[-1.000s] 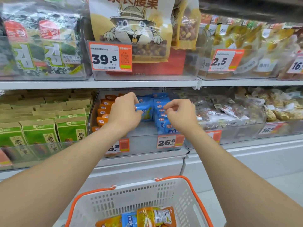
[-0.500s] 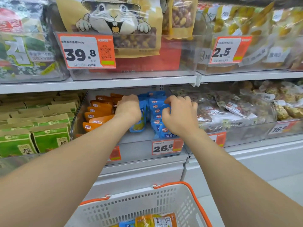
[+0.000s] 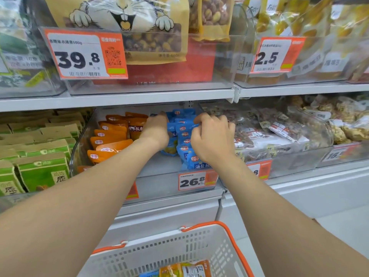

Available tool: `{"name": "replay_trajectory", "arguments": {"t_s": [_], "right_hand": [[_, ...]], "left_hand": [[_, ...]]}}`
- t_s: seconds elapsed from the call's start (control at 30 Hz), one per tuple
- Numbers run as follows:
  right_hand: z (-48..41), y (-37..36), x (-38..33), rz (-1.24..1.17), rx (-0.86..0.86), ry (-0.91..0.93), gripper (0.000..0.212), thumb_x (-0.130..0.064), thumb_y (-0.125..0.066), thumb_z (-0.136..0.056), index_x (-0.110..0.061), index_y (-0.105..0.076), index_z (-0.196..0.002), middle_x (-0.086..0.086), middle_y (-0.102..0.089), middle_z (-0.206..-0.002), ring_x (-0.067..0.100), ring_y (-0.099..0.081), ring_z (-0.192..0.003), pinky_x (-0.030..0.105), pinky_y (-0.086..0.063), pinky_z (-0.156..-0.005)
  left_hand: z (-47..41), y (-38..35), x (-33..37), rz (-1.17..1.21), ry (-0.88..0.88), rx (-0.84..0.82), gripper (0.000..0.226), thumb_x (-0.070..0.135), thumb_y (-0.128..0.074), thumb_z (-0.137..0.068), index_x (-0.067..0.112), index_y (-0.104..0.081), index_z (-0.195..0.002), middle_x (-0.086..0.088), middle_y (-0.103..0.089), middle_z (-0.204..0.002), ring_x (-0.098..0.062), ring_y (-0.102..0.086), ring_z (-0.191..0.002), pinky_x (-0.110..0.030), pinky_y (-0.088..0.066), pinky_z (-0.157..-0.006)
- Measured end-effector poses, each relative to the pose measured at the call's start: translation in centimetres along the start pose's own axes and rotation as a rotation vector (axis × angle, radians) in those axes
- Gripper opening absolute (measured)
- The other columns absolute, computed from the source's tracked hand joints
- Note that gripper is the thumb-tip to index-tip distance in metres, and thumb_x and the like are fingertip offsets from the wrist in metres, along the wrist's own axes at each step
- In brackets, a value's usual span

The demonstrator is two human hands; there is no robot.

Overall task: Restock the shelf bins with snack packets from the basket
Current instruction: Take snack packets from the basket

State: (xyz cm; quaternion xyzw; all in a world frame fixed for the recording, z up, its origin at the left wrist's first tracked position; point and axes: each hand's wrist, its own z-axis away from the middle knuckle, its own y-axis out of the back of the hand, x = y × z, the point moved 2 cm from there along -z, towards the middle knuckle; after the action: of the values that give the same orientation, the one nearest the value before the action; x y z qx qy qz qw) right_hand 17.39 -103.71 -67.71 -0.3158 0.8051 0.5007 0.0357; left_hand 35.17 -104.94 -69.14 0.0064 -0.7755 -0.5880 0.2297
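Head view: a clear bin (image 3: 159, 176) sits at the front edge of the lower shelf; orange packets (image 3: 111, 136) stand in rows in its left half and blue packets (image 3: 184, 134) in its right half; green boxes (image 3: 42, 168) fill the next bin toward the shelf's left end and clear-wrapped packs (image 3: 269, 136) the one toward its right end; a white basket (image 3: 179, 244) with an orange rim stands below the shelf, with a few loose packets (image 3: 185, 269) in its bottom; both forearms cross in front of the bin wall and cover part of the rows.

Left hand (image 3: 156, 130) is inside the bin between the orange and blue rows, its back to the camera, against a blue packet; its fingers are hidden, so the grip cannot be told. Right hand (image 3: 212, 136) has fingers and thumb curled, nipping the tops of the blue packets mid-row.

Bin tag (image 3: 192, 181) reads 26.8; the upper-shelf tags read 39.8 (image 3: 79, 54) and 2.5 (image 3: 273, 55); the front blue packet shows 海盐; both packet colours bear a red oval mark.
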Motion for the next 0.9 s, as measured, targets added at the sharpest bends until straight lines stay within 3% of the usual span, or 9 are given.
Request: {"name": "replay_trajectory", "arguments": {"t_s": [0.17,0.27,0.4,0.53,0.63,0.8,0.9], "right_hand": [[0.8,0.6,-0.3,0.021,0.045,0.026,0.052,-0.029,-0.033,-0.083,-0.020,-0.065,-0.123,0.005,-0.068,-0.120,0.030,-0.046,-0.113,0.046,-0.034,-0.095],[1.8,1.3,-1.0,0.040,0.087,0.108,0.045,-0.027,-0.037,-0.085,-0.017,-0.066,-0.118,0.004,-0.066,-0.117,0.030,-0.046,-0.110,0.045,-0.039,-0.092],[3.9,2.9,-2.6,-0.035,0.073,0.271,0.035,-0.025,-0.038,-0.084,-0.014,-0.066,-0.103,0.003,-0.064,-0.097,0.028,-0.052,-0.093,0.041,-0.045,-0.079],[6.7,4.6,-3.8,-0.087,-0.064,0.230,0.025,-0.027,-0.046,-0.079,-0.023,-0.069,-0.090,-0.004,-0.065,-0.071,0.026,-0.056,-0.071,0.037,-0.051,-0.064],[9.4,5.3,-4.5,0.003,-0.215,0.248,0.021,-0.025,-0.054,-0.081,-0.024,-0.073,-0.090,-0.006,-0.062,-0.069,0.022,-0.050,-0.072,0.035,-0.053,-0.066],[14.2,4.0,-5.5,0.081,-0.461,0.301,0.020,-0.031,-0.054,-0.084,-0.026,-0.071,-0.092,-0.002,-0.070,-0.082,0.028,-0.065,-0.084,0.038,-0.057,-0.069],[18.0,2.3,-5.4,0.255,-0.680,0.362,0.020,-0.031,-0.054,-0.092,-0.028,-0.069,-0.105,0.004,-0.068,-0.099,0.032,-0.065,-0.094,0.035,-0.045,-0.067]], "left_hand": [[3.5,2.1,0.2,-0.079,-0.072,0.152,0.058,0.014,-0.075,-0.093,0.014,-0.046,-0.143,-0.017,-0.056,-0.130,-0.038,-0.062,-0.110,-0.045,-0.058,-0.079],[6.8,3.7,0.5,-0.028,-0.216,0.249,0.046,0.004,-0.068,-0.090,0.014,-0.055,-0.133,-0.016,-0.058,-0.128,-0.038,-0.061,-0.112,-0.049,-0.057,-0.082],[11.2,5.3,0.8,0.012,-0.329,0.257,0.030,0.005,-0.063,-0.094,0.018,-0.065,-0.120,-0.005,-0.062,-0.121,-0.028,-0.059,-0.111,-0.047,-0.054,-0.087],[15.8,5.9,-0.1,0.073,-0.420,0.369,0.018,0.011,-0.067,-0.090,0.022,-0.065,-0.104,0.004,-0.061,-0.102,-0.021,-0.056,-0.098,-0.042,-0.053,-0.070],[19.3,5.3,-1.5,0.046,-0.488,0.427,0.010,0.025,-0.070,-0.087,0.025,-0.060,-0.090,0.009,-0.058,-0.082,-0.017,-0.057,-0.079,-0.036,-0.048,-0.053],[23.6,1.6,-5.6,-0.008,-0.390,0.287,0.018,0.041,-0.067,-0.085,0.026,-0.061,-0.078,0.008,-0.060,-0.061,-0.021,-0.062,-0.060,-0.029,-0.043,-0.049],[25.6,-1.6,-7.8,-0.122,-0.290,-0.040,0.025,0.052,-0.057,-0.087,0.028,-0.060,-0.080,0.007,-0.064,-0.069,-0.021,-0.064,-0.073,-0.031,-0.046,-0.057]]}}
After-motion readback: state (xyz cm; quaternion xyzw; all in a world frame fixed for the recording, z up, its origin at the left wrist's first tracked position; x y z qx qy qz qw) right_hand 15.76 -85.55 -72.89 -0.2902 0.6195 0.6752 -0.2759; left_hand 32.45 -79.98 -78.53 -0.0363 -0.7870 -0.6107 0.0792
